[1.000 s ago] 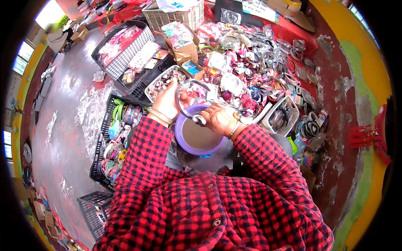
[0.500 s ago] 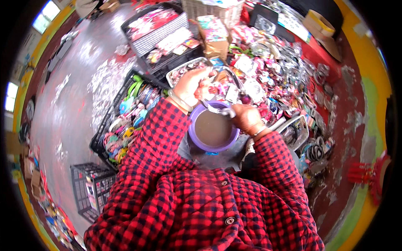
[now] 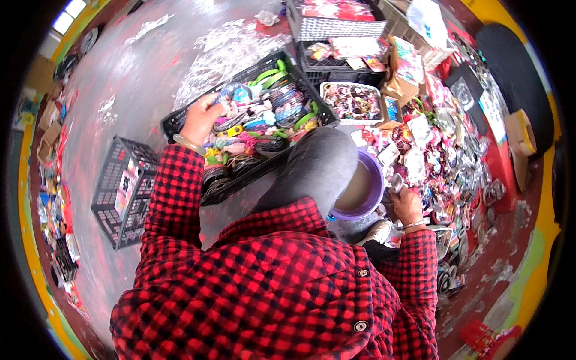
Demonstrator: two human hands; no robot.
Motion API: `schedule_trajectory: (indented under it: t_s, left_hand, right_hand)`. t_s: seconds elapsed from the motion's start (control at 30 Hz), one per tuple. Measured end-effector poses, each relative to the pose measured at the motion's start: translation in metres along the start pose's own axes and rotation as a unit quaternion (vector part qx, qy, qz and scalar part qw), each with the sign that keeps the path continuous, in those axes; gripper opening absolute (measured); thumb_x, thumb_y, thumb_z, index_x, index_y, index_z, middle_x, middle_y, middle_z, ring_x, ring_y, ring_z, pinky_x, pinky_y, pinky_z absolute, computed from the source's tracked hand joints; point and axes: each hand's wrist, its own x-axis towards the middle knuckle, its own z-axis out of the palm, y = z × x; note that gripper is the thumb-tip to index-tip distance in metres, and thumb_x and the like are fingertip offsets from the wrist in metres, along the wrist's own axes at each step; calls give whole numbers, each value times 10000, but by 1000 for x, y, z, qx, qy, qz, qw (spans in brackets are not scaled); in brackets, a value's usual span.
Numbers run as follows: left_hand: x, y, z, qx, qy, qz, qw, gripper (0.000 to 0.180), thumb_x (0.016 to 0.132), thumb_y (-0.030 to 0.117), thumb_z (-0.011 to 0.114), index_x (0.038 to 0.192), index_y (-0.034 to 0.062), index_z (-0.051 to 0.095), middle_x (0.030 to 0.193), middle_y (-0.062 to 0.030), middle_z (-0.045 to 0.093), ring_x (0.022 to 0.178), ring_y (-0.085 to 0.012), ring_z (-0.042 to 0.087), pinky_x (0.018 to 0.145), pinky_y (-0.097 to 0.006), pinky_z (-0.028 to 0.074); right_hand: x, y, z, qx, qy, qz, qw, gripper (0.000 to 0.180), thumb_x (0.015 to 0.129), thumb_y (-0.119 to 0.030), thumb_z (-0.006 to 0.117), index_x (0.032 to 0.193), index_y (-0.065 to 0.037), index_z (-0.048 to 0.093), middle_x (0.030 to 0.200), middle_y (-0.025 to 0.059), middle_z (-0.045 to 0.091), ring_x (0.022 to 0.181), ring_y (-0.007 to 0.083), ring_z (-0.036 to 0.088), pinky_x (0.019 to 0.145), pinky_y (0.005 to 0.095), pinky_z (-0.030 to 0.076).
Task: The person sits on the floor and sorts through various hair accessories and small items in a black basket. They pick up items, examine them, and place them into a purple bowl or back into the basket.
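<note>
My left hand (image 3: 201,123) is over the left end of a black plastic crate (image 3: 315,99), its thumb and finger apart near the contents. Colourful hair bands (image 3: 285,99), among them bright green ones, fill that crate. On the other side, my right hand (image 3: 408,205) is closed on a crumpled grey cloth (image 3: 393,185). This hand is just right of a purple bucket (image 3: 377,180) holding murky brownish liquid (image 3: 359,187). My grey-trousered knee (image 3: 321,159) hides the bucket's left part.
Stacked dark crates (image 3: 336,27) with packaged goods stand at the back, beside a white tray (image 3: 351,119) of small items. A large heap of trinkets and plastic wrap (image 3: 444,156) spreads to the right. At the left stands an upended dark crate (image 3: 123,192).
My left hand has moved from above the bucket to the crate on the left. My right hand stays by the bucket with the cloth. The view has turned left.
</note>
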Motion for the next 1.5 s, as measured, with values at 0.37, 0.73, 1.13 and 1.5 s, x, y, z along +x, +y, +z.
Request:
schedule_trajectory:
  t_s: [0.37, 0.73, 1.13, 1.5]
  left_hand:
    - [-72, -108, -48, 158, -118, -71, 978, 199, 758, 155, 595, 916, 36, 595, 738, -157, 568, 701, -305, 551, 642, -359, 425]
    - [-75, -117, -20, 290, -215, 72, 930, 260, 747, 135, 597, 988, 42, 575, 852, -177, 564, 815, -332, 534, 720, -375, 418]
    - [-46, -142, 17, 432, -285, 47, 854, 334, 778, 172, 534, 1085, 40, 535, 1022, -202, 562, 944, -358, 528, 837, -416, 407]
    - [3, -137, 7, 469, -433, 5, 770, 286, 772, 236, 542, 1001, 71, 589, 857, -205, 593, 834, -362, 560, 745, -421, 430]
  right_hand:
    - [-34, -4, 18, 22, 27, -47, 998, 273, 762, -315, 579, 843, -55, 583, 691, 211, 585, 663, 392, 568, 578, 464, 443]
    - [-29, -3, 27, -24, -34, -34, 999, 290, 799, -328, 551, 884, -51, 562, 732, 211, 591, 714, 389, 573, 598, 460, 446]
    - [-27, 3, 42, -20, -53, -29, 998, 302, 777, -323, 570, 841, -29, 539, 728, 227, 585, 700, 401, 569, 608, 466, 449]
    - [-26, 0, 42, 8, -60, -35, 998, 291, 777, -308, 566, 837, -23, 560, 720, 226, 586, 712, 403, 568, 608, 460, 451]
